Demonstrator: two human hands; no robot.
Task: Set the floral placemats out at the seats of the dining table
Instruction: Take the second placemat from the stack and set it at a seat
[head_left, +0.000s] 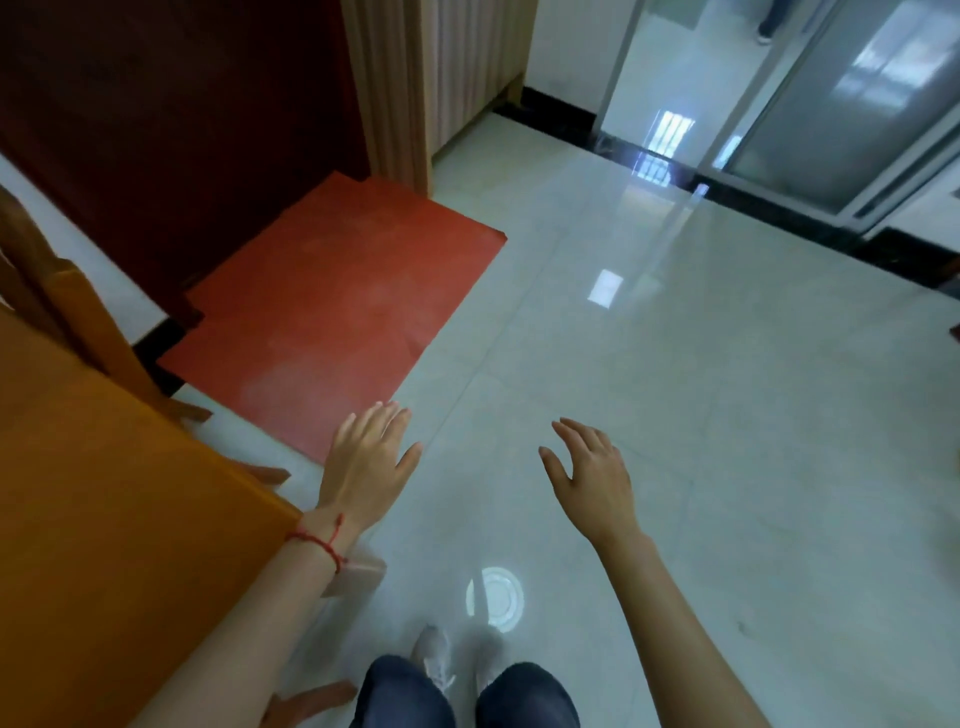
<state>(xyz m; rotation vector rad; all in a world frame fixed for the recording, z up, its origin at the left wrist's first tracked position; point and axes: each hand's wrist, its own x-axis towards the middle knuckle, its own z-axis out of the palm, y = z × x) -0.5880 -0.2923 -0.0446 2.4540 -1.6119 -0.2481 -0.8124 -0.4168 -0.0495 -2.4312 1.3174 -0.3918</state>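
Currently both hands empty: left hand (366, 457) and right hand (589, 475) held out over the tiled floor (675, 415), fingers spread and relaxed. Dining table (104, 509) edge at left. No floral placemats in view, possibly off-frame. Red mat (332, 312) on floor ahead.

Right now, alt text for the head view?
Both hands, left and right, hover open and empty over a glossy tile floor. An orange-covered table sits at left, a red mat ahead; no placemats in view.
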